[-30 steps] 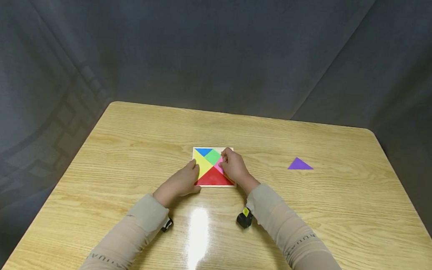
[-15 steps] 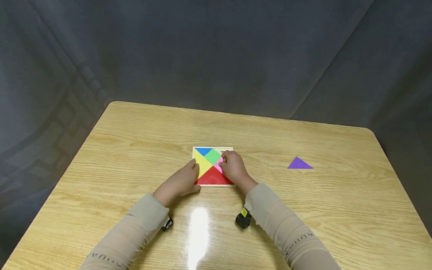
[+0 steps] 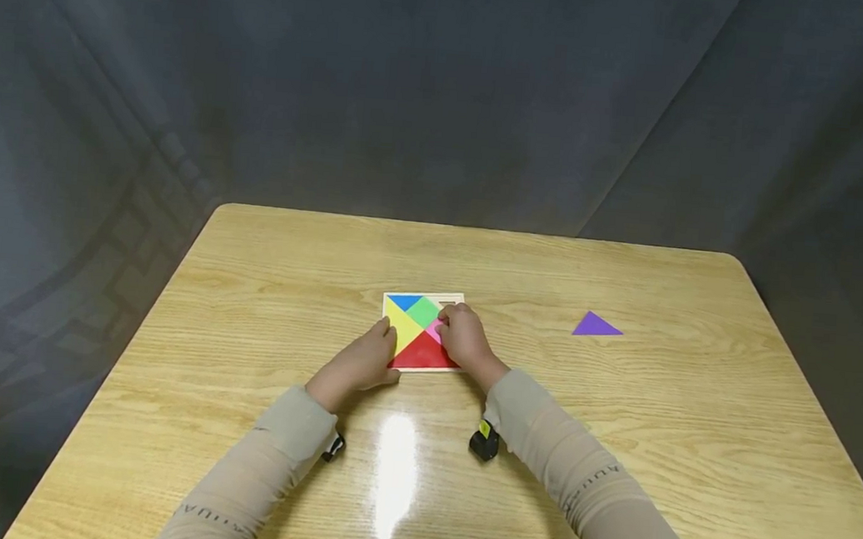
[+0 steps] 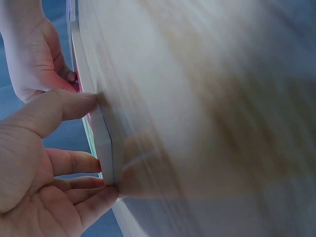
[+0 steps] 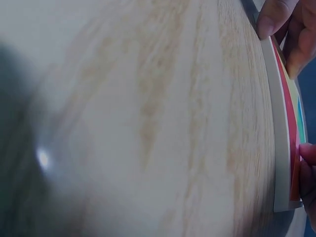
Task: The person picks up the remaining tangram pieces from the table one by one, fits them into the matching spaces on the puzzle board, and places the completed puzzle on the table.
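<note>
A shallow wooden tangram tray [image 3: 430, 294] lies on the table. My left hand [image 3: 365, 357] grips its near left corner, thumb on the front edge and fingers along the left side. In the tray lie a yellow triangle [image 3: 400, 331], a red triangle [image 3: 424, 354], a blue triangle [image 3: 402, 301], a green square [image 3: 423, 311] and a pink piece [image 3: 433, 330], partly covered. My right hand [image 3: 466, 339] bends over the tray's right side, its fingertips beside the pink piece. In the right wrist view its fingers pinch an orange tangram piece [image 5: 295, 180], mostly hidden, at the tray's near right corner.
A purple triangle [image 3: 597, 324] lies flat on the wooden table [image 3: 289, 260], right of the tray. Dark grey cloth [image 3: 444, 95] hangs behind the table and at both sides. Black wrist cameras [image 3: 484, 442] sit under the sleeves.
My right hand shifts slightly left and toward me over the tray's right side, uncovering more of the top right corner. My left hand keeps its grip on the tray.
</note>
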### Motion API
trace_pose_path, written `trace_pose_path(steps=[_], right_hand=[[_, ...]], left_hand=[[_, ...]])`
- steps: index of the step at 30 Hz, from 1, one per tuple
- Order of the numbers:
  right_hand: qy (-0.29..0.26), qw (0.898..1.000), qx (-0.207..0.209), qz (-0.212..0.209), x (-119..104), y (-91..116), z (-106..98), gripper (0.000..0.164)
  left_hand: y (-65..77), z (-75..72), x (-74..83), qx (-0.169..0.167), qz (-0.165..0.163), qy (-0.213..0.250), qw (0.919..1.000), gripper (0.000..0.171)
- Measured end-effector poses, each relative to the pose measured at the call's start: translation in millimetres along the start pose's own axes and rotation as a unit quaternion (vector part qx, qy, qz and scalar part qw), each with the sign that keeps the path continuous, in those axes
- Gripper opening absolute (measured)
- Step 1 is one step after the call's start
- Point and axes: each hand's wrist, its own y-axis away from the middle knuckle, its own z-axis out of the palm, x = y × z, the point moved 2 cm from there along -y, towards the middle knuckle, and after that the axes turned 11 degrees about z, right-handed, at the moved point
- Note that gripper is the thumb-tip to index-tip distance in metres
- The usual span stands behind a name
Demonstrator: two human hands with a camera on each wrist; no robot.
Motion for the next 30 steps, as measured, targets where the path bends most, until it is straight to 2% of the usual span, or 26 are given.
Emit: trace_pose_path(steps=[4,10,17,23,30], right_hand=[[0.000,1.000,-0.006,0.006,-19,15,-17,0.013],[0.020,1.000,-0.013,0.014,-20,16,-16,0.017],[0.036,0.999,-0.026,0.002,-20,16,-19,0.015],[-0.011,0.999,-0.039,0.015,-18,16,-22,0.014],[-0.111,0.992,-0.049,0.028,-10,14,-27,0.014]], left_hand=[[0.1,-0.4,0.4,-0.001,-0.004,0.004,1.0000,0.064],[-0.3,-1.9,0.9,0.004,-0.005,0.008,0.9999,0.064],[-1.4,0.3,-0.5,-0.002,-0.007,0.008,0.9999,0.064],[-1.2,0.3,-1.4,0.001,-0.009,0.008,0.9999,0.067],[-1.5,0.0,-1.8,0.005,-0.003,0.007,1.0000,0.067]])
